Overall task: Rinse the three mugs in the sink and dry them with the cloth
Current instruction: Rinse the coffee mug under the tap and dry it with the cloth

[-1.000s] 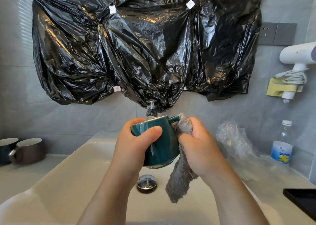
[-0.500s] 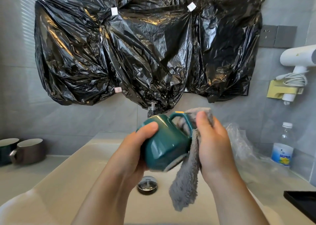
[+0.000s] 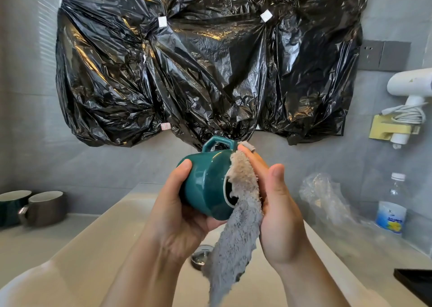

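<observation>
Above the white sink [image 3: 98, 234], my left hand [image 3: 177, 213] grips a teal mug [image 3: 205, 185] lying on its side, handle up and mouth turned right. My right hand [image 3: 278, 213] holds a grey cloth [image 3: 236, 239] against the mug's mouth, and the cloth's free end hangs down over the basin. Two more mugs stand on the counter at the far left: a dark green one [image 3: 9, 206] and a brown one [image 3: 44, 207], side by side.
The drain plug [image 3: 198, 256] sits in the basin below the mug. Black plastic sheeting [image 3: 205, 61] covers the wall behind. On the right are a water bottle [image 3: 391, 206], crumpled clear plastic [image 3: 327, 197], a wall-mounted hair dryer [image 3: 411, 84] and a dark tray corner [image 3: 416, 283].
The mug has been turned from upright onto its side, so its handle now points up and its mouth faces the cloth. My right hand has moved the cloth from the handle to the mouth.
</observation>
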`<act>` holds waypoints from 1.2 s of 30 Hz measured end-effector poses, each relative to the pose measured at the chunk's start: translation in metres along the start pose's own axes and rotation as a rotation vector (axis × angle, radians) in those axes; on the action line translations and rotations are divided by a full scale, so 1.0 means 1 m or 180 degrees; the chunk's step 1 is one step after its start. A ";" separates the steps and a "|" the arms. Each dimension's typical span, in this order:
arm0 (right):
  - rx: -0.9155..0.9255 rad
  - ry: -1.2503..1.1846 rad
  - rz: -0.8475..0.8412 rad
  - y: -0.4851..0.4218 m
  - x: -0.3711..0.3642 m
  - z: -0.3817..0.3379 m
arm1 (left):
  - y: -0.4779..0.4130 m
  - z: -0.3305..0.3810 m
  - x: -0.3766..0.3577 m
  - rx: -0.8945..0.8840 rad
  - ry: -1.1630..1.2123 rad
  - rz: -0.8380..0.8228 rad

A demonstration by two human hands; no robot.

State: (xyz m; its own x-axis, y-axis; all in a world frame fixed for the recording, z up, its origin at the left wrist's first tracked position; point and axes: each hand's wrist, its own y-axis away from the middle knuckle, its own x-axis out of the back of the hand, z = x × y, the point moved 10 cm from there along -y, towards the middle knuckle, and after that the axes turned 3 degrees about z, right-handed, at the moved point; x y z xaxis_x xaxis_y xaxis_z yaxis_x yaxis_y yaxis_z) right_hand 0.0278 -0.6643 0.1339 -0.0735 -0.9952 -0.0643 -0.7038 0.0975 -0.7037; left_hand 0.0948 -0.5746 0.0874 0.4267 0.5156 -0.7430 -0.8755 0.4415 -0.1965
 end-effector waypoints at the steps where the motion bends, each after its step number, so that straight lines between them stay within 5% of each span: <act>1: 0.0032 0.0116 0.0050 0.001 0.001 -0.002 | 0.001 -0.002 -0.001 0.0040 -0.0029 -0.0022; 7: 0.0657 0.1378 0.0199 0.000 -0.001 -0.017 | -0.006 -0.009 0.002 0.0251 0.0618 0.0016; 14: 0.0216 0.1315 0.0135 0.000 0.003 -0.002 | -0.001 -0.005 -0.008 0.0204 0.0378 -0.0341; 32: 0.0220 0.0732 0.0129 -0.008 0.023 0.000 | 0.001 -0.014 -0.017 0.0431 0.0560 -0.0263; 36: 0.0176 0.1004 0.0258 -0.006 0.023 0.003 | -0.003 -0.006 -0.011 -0.0088 0.0273 -0.0167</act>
State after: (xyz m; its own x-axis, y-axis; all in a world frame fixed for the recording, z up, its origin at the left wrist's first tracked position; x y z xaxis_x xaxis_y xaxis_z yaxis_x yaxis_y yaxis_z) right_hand 0.0324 -0.6876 0.1348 -0.3490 -0.9323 0.0944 -0.6480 0.1673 -0.7431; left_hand 0.0916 -0.5866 0.0924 0.4523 0.4270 -0.7830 -0.8588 0.4453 -0.2533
